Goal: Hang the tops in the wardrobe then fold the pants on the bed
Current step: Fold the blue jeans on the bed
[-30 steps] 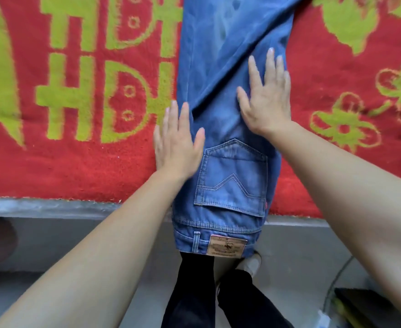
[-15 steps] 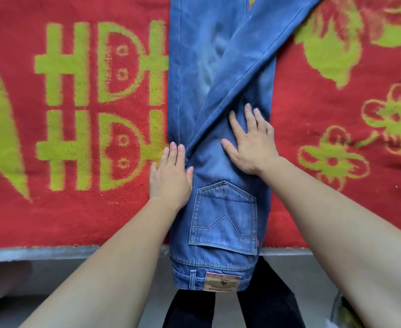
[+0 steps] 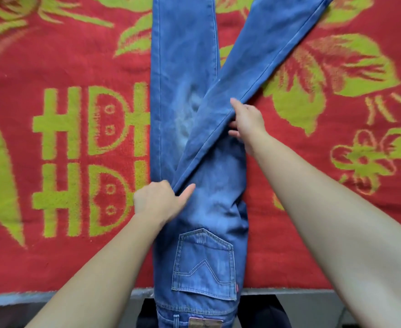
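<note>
Jeans [image 3: 206,209] lie lengthwise on a red blanket [image 3: 76,55] with green patterns, folded in half along their length so that one back pocket [image 3: 204,263] faces up. The waistband end, with its brown label [image 3: 205,323], hangs over the near edge of the bed [image 3: 53,295]. The lower leg [image 3: 183,55] runs straight away from the person. The upper leg [image 3: 261,55] crosses over it and slants off to the right, so the two part in a V with blanket showing between them.

Half a second ago both hands lay flat on the denim just above the pocket, fingers straight and spread. Now neither is flat. The left hand [image 3: 158,202] sits at the left edge of the jeans, where the upper leg's seam starts. Its fingers are curled into the cloth there and its thumb [image 3: 187,189] lies stretched out on top of the denim. The right hand [image 3: 248,121] has gone farther up, well away from the pocket, to the right edge of the upper leg. Its fingers are tucked under that edge and it grips the fold from the side. The hands, which were close together, are now apart along the slanted leg, one at each of its edges.

The view has also tipped farther up the bed, so much more of both legs and of the green flowers shows than before. The slant of the upper leg looks about the same as it did.
</note>
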